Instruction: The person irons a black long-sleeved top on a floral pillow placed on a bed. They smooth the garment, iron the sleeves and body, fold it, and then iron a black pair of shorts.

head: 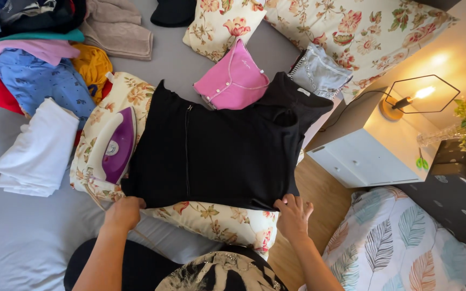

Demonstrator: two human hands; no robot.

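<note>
I kneel at the edge of a grey bed [17, 242], both hands on the near hem of a black garment [217, 153]. It lies flat across a floral pillow [211, 218] that serves as a pad under it. My left hand [123, 212] pinches the hem's left corner, fingers curled over the cloth. My right hand [293, 215] grips the right corner — fingertips pressed onto the fabric at the pillow's edge. Both hands are closed on the garment, not loose.

Just left of the black cloth a purple-and-white iron [113, 145] rests on the same pillow, touching neither hand. Beyond it sits a folded white stack [36, 151], and further up a heap of clothes [44, 64] in blue, yellow, pink and red. At the garment's far edge lie a folded pink top [234, 81] and a grey top [319, 73], both near a second floral pillow [351, 29] at the head of the bed.

To my right, off the bed, a white nightstand [365, 159] stands on the wooden floor [319, 194] — a lit lamp [413, 97] in a black wire frame glows on top of it. A leaf-patterned quilt [400, 242] fills the lower right corner.
</note>
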